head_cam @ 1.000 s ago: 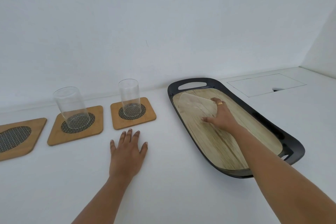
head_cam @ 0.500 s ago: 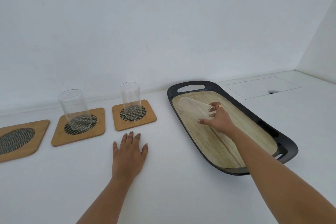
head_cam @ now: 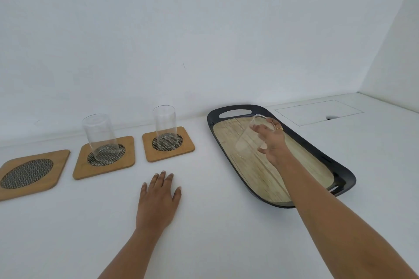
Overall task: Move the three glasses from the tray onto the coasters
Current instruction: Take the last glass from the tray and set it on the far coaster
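Note:
Two clear glasses stand on wooden coasters: one glass (head_cam: 101, 137) on the middle coaster (head_cam: 104, 157), another glass (head_cam: 165, 126) on the right coaster (head_cam: 168, 143). The left coaster (head_cam: 29, 173) has nothing on it. My right hand (head_cam: 273, 141) grips a third clear glass (head_cam: 249, 140), tilted, over the far part of the black tray (head_cam: 322, 158) with a wood-look floor. My left hand (head_cam: 157, 199) lies flat on the white counter in front of the coasters, fingers apart, holding nothing.
A white wall runs close behind the coasters and tray. A flush rectangular hatch (head_cam: 317, 112) with a finger notch sits in the counter at the back right. A side wall rises at the far right.
My right hand has closed around the lying glass and lifted it off the tray floor, tilting it upward. My left hand stays flat on the counter.

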The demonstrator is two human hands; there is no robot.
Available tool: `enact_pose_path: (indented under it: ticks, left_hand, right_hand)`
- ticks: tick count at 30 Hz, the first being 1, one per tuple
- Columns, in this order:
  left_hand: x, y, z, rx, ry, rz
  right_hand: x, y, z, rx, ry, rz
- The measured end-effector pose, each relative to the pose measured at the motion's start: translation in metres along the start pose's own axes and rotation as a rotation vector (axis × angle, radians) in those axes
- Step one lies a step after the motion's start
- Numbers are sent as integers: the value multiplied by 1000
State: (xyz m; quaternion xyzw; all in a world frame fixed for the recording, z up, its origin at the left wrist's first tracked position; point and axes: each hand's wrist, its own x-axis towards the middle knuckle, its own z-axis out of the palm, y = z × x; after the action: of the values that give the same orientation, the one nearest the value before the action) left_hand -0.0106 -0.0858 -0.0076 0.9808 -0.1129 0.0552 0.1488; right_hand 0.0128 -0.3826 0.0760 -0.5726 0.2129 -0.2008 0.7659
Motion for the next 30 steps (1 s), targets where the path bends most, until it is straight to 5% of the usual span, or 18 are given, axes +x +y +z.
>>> enact_pose_path:
  ticks: [5, 15, 30]
  left_hand:
    - [-11, -4, -2, -40, 5, 4]
    - [-31, -11, -7, -28, 19, 11]
    - [-73, -39, -21, -63, 8, -94]
  right_hand:
    - [-18, -11, -3, 237, 77, 110]
    - [-54, -5, 4, 741, -84, 264]
    - [-117, 16, 50, 658, -296, 376]
